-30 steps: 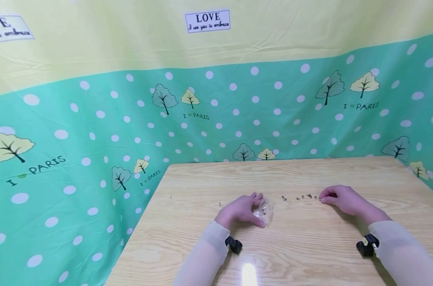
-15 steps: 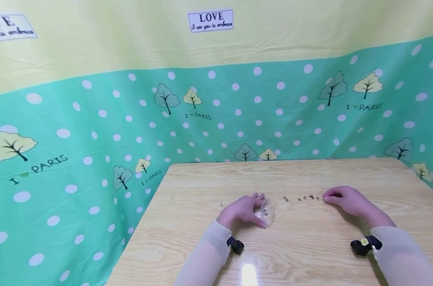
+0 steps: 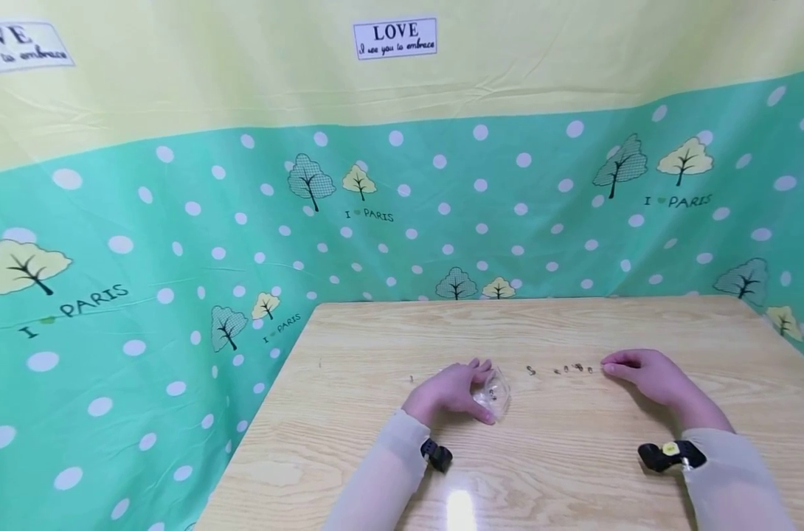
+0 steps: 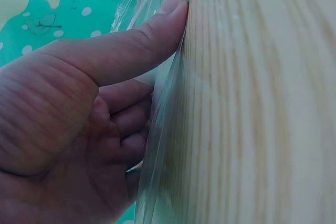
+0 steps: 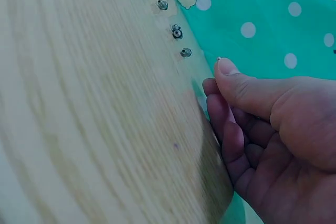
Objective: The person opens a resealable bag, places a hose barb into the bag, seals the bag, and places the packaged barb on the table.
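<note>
My left hand (image 3: 450,389) holds a clear plastic bag (image 3: 500,394) on the table, thumb at its near side and fingers at its far side. A few small dark pieces show in the bag. In the left wrist view the thumb (image 4: 152,30) lies along the bag's edge. To the right, my right hand (image 3: 650,376) pinches a tiny shiny piece (image 5: 219,58) between thumb and forefinger; its kind is too small to tell. Just left of those fingertips is a row of small round metal pieces (image 5: 177,32) with dark holes.
Another small dark piece (image 3: 531,370) lies between the bag and the row. A thin small piece (image 3: 411,379) is left of the left hand. The wooden table (image 3: 375,332) ends at a green dotted curtain (image 3: 375,251) behind it.
My right forearm has swung inward and its wrist camera has turned left, while the fingertips stay at the row's right end. The left hand and bag stay put; the head view shifts slightly.
</note>
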A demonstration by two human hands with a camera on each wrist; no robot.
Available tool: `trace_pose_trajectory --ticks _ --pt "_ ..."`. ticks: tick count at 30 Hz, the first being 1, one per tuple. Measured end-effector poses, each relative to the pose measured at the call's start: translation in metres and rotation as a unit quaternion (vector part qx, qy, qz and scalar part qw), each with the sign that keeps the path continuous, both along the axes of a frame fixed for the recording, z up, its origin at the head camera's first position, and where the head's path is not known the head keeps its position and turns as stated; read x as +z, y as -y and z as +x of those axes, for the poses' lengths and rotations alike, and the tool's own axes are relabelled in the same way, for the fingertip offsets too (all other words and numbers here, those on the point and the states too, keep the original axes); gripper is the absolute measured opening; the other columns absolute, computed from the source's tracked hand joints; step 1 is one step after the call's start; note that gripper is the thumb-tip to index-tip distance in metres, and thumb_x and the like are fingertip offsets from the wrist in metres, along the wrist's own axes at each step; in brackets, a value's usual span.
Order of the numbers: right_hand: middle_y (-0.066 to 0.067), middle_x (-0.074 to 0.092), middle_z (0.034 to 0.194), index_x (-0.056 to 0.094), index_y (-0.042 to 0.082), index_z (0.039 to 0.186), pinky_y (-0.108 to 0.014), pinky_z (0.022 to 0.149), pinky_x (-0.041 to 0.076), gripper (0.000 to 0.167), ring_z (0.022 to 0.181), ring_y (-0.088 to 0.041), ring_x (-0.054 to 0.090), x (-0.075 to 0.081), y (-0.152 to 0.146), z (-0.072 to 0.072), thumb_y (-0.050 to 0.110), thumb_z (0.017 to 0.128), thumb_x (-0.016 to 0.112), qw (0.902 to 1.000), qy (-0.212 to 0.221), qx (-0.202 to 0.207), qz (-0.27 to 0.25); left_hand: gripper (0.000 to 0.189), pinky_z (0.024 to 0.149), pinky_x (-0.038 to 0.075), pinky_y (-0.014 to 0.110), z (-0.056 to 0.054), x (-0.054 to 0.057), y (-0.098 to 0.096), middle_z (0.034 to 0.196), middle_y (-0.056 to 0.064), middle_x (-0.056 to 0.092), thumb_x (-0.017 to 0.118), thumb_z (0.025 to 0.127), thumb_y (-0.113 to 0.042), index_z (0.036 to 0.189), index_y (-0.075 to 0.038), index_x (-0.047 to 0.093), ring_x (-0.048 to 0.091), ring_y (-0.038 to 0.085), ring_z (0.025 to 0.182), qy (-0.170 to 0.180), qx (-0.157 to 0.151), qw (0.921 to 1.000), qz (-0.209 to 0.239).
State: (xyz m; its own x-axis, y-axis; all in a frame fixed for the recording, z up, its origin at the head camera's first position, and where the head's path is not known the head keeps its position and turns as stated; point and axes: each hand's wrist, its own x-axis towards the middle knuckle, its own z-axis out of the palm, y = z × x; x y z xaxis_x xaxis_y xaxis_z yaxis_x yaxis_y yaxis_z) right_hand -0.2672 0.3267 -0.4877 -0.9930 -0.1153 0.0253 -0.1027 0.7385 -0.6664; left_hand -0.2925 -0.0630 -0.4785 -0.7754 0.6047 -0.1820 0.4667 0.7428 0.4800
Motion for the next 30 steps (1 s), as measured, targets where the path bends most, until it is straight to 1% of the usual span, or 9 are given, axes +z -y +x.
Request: trace_pose_trajectory --ticks 9,12,14,16,19,21,27,30 --pt "-0.033 0.068 0.125 0.073 -0.006 0.121 -0.072 0.101 0.044 0.04 0.122 -0.058 0.058 0.001 0.003 -0.002 0.031 0.107 0.068 0.9999 -0.01 -0.003 0.013 0.095 0.131 0.02 0.037 0.0 0.003 -0.001 0.173 -0.006 0.032 0.095 0.081 -0.038 0.161 -0.017 0.048 0.023 0.02 0.162 0.002 0.0 1.0 -0.004" --pt "-0.033 0.068 0.126 0.073 -0.006 0.122 -0.07 0.1 0.046 0.04 0.12 -0.055 0.059 0.005 0.009 -0.002 0.031 0.107 0.069 0.9999 -0.004 -0.01 0.008 0.095 0.131 0.02 0.037 0.0 0.004 -0.001 0.173 -0.007 0.031 0.095 0.081 -0.037 0.161 -0.018 0.049 0.022 0.019 0.162 0.005 0.003 1.0 -0.004" --pt "-0.032 0.068 0.126 0.073 -0.005 0.123 -0.063 0.095 0.05 0.04 0.116 -0.05 0.061 0.007 0.014 -0.002 0.031 0.106 0.07 0.9999 0.002 -0.014 0.003 0.095 0.131 0.02 0.038 0.001 0.004 -0.001 0.173 -0.006 0.031 0.095 0.082 -0.037 0.162 -0.018 0.048 0.022 0.02 0.162 0.006 0.005 1.0 -0.004" --pt "-0.03 0.069 0.125 0.072 -0.005 0.125 -0.054 0.086 0.054 0.039 0.107 -0.043 0.063 0.011 0.021 -0.002 0.029 0.107 0.069 0.9999 0.007 -0.012 -0.006 0.094 0.131 0.021 0.038 0.001 0.005 -0.001 0.173 -0.006 0.031 0.095 0.082 -0.037 0.161 -0.017 0.049 0.023 0.022 0.162 0.007 0.005 1.0 -0.004" --pt "-0.025 0.07 0.121 0.073 -0.004 0.126 -0.041 0.072 0.054 0.036 0.092 -0.031 0.062 0.014 0.032 -0.001 0.026 0.107 0.068 0.9998 0.011 -0.004 -0.017 0.094 0.131 0.021 0.039 0.0 0.004 -0.001 0.174 -0.005 0.031 0.095 0.082 -0.037 0.161 -0.017 0.049 0.023 0.023 0.162 0.007 0.005 1.0 -0.003" --pt "-0.022 0.071 0.118 0.073 -0.003 0.125 -0.037 0.068 0.054 0.033 0.086 -0.027 0.06 0.015 0.041 -0.001 0.024 0.107 0.068 0.9996 0.012 0.002 -0.025 0.094 0.131 0.021 0.039 0.0 0.004 -0.002 0.174 -0.005 0.031 0.095 0.082 -0.037 0.161 -0.017 0.049 0.023 0.023 0.162 0.007 0.004 1.0 -0.005" --pt "-0.014 0.074 0.116 0.078 0.003 0.118 -0.037 0.077 0.053 0.027 0.094 -0.025 0.061 0.019 0.071 0.0 0.025 0.104 0.072 0.9993 -0.004 0.031 -0.022 0.094 0.131 0.021 0.039 -0.001 0.003 -0.001 0.174 -0.006 0.03 0.095 0.082 -0.037 0.162 -0.018 0.048 0.022 0.022 0.162 0.007 0.003 1.0 -0.005" --pt "-0.009 0.075 0.112 0.079 0.005 0.115 -0.038 0.078 0.054 0.023 0.092 -0.022 0.061 0.02 0.085 0.001 0.023 0.103 0.074 0.9985 -0.005 0.048 -0.027 0.094 0.131 0.02 0.038 -0.001 0.002 -0.002 0.174 -0.008 0.03 0.094 0.082 -0.038 0.162 -0.019 0.048 0.021 0.019 0.162 0.007 0.002 1.0 -0.006"
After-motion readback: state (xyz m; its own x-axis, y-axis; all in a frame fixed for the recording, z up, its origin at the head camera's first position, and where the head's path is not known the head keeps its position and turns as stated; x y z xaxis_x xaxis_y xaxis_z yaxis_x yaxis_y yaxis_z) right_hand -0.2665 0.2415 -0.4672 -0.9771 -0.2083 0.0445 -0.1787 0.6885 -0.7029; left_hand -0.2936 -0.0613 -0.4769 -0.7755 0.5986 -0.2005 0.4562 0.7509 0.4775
